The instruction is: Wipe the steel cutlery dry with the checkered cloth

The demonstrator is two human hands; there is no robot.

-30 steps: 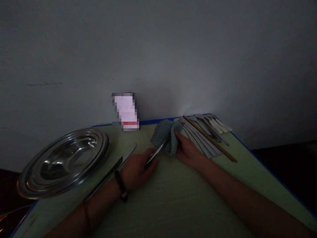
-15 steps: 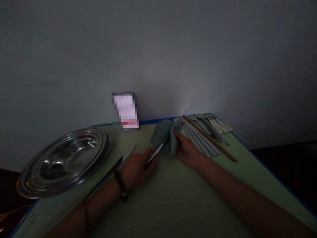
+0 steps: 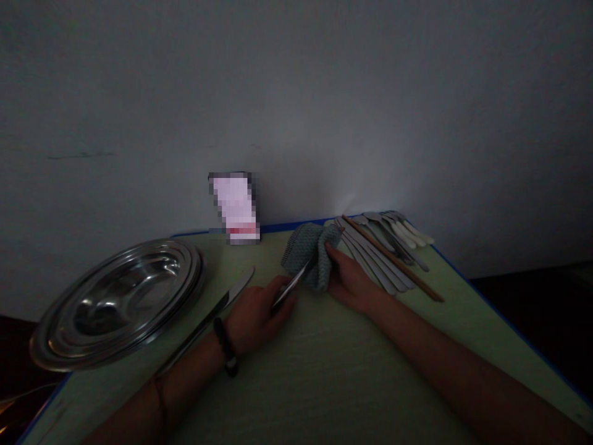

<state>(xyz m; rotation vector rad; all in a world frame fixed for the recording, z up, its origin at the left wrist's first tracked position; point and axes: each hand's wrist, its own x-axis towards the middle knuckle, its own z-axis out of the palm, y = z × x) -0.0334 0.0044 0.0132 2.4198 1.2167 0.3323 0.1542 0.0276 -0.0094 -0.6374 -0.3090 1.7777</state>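
Observation:
A shiny metal piece of cutlery (image 3: 293,288) is gripped by its near end in my left hand (image 3: 259,312). Its far end disappears into a grey-green textured cloth (image 3: 303,247), so its kind cannot be made out. Closed around that cloth is my right hand (image 3: 348,275), with the fabric folded about the utensil. A table knife (image 3: 238,286) lies on the table to the left, partly behind my left wrist.
A stack of oval steel dishes (image 3: 55,346) stands at the left. Several metal knives (image 3: 377,266), brown chopsticks (image 3: 393,258), spoons and white-handled cutlery (image 3: 407,236) lie in a row at the right. A phone (image 3: 236,207) leans on the wall behind the green table (image 3: 296,383).

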